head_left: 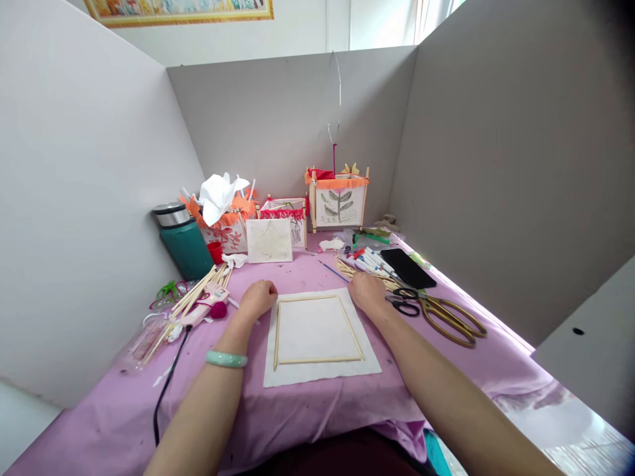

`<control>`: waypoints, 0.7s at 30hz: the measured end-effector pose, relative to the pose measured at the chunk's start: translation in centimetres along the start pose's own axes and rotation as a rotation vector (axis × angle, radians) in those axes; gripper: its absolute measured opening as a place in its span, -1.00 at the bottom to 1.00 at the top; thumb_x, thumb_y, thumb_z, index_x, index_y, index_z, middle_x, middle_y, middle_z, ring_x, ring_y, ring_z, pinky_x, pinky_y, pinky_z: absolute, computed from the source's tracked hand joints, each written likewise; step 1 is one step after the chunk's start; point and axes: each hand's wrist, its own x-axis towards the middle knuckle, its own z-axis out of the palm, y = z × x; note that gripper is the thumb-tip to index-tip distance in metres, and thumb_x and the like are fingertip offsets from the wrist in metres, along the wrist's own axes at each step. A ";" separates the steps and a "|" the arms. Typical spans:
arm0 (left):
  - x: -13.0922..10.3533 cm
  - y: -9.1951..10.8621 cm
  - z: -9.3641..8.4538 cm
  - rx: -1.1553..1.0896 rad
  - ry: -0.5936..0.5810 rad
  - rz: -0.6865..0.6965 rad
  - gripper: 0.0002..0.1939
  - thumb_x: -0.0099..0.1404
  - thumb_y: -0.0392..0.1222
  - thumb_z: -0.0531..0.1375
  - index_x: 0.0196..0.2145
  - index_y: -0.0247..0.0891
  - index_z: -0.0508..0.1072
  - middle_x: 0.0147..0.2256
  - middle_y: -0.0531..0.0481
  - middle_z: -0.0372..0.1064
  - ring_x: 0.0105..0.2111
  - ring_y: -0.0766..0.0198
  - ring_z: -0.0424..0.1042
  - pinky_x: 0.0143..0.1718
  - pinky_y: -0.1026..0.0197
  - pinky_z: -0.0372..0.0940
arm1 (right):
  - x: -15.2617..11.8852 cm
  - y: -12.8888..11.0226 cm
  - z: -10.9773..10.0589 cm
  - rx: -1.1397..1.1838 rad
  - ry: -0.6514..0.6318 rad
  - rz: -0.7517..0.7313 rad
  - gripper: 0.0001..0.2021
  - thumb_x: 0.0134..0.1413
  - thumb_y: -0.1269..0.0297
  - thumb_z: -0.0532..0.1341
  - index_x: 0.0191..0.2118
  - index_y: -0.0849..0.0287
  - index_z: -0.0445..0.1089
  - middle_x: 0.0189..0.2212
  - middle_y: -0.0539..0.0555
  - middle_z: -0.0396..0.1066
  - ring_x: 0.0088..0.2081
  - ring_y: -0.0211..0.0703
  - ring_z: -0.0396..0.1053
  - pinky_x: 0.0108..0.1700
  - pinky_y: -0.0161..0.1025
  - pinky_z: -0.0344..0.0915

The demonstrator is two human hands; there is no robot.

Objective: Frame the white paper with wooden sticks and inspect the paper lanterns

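Note:
A white sheet (pixel 317 330), cloth or thick paper, lies flat on the purple tablecloth in front of me. Four thin wooden sticks form a frame on it, the near stick (pixel 320 361) running along its lower side. My left hand (pixel 260 299) is at the sheet's far left corner, fingers curled and pinched at its edge. At the far right corner, my right hand (pixel 367 292) is closed against the sheet's edge, its fingertips partly hidden. A thin blue brush (pixel 331 270) lies just beyond the right hand.
Left are a glue gun (pixel 206 305), loose sticks (pixel 196 291) and a green bottle (pixel 184 244). Right are brass-coloured scissors (pixel 454 320), black-handled scissors (pixel 407 307), a phone (pixel 409 268) and markers (pixel 370 261). Decorated boxes (pixel 340 201) stand at the back; grey panels (pixel 297 119) enclose the table.

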 end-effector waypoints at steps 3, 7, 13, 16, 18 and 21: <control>-0.1 0.1 -0.1 0.006 0.002 0.000 -0.80 0.11 -0.29 0.10 -0.35 -0.22 0.52 -0.30 -0.06 0.51 -0.26 0.20 0.45 -0.25 0.28 0.27 | 0.0 -0.1 0.1 -0.003 0.009 0.015 -0.70 0.14 0.45 0.02 -0.17 0.34 0.48 -0.20 0.34 0.48 -0.13 0.04 0.45 -0.14 -0.20 0.28; -0.2 0.2 -0.2 0.010 0.011 0.007 -0.79 0.12 -0.29 0.10 -0.34 -0.23 0.52 -0.29 -0.07 0.51 -0.24 0.20 0.45 -0.23 0.29 0.27 | 0.1 0.0 -0.1 -0.001 0.006 0.022 -0.72 0.15 0.41 0.03 -0.19 0.32 0.48 -0.23 0.32 0.49 -0.14 0.04 0.45 -0.15 -0.21 0.29; -0.3 0.3 -0.1 0.013 0.010 0.011 -0.78 0.12 -0.31 0.09 -0.34 -0.24 0.53 -0.29 -0.08 0.51 -0.24 0.18 0.45 -0.22 0.27 0.27 | 0.6 1.7 -0.6 0.014 0.096 0.147 -0.66 0.23 0.30 -0.03 -0.15 0.34 0.45 -0.21 0.33 0.46 -0.16 0.06 0.45 -0.20 -0.18 0.30; -0.3 0.3 -0.2 0.011 0.016 0.014 -0.77 0.13 -0.31 0.08 -0.33 -0.24 0.53 -0.27 -0.09 0.51 -0.23 0.18 0.44 -0.21 0.26 0.27 | 0.7 2.3 -0.5 0.017 0.086 0.169 -0.66 0.23 0.30 -0.04 -0.16 0.33 0.46 -0.19 0.32 0.44 -0.15 0.06 0.44 -0.21 -0.19 0.29; -0.4 0.3 -0.2 0.011 0.017 0.017 -0.77 0.13 -0.31 0.09 -0.33 -0.25 0.53 -0.27 -0.09 0.50 -0.22 0.18 0.44 -0.20 0.26 0.28 | 0.6 2.1 -0.5 0.039 0.100 0.119 -0.66 0.25 0.27 -0.04 -0.11 0.26 0.44 -0.13 0.27 0.42 -0.13 0.02 0.42 -0.19 -0.21 0.27; -0.3 0.3 -0.2 0.014 0.016 0.023 -0.77 0.13 -0.32 0.09 -0.33 -0.26 0.53 -0.27 -0.10 0.50 -0.22 0.18 0.45 -0.19 0.27 0.28 | 0.0 1.1 -0.7 0.105 0.120 -0.031 -0.68 0.26 0.22 -0.04 -0.07 0.15 0.41 -0.09 0.17 0.41 -0.13 -0.09 0.40 -0.16 -0.26 0.23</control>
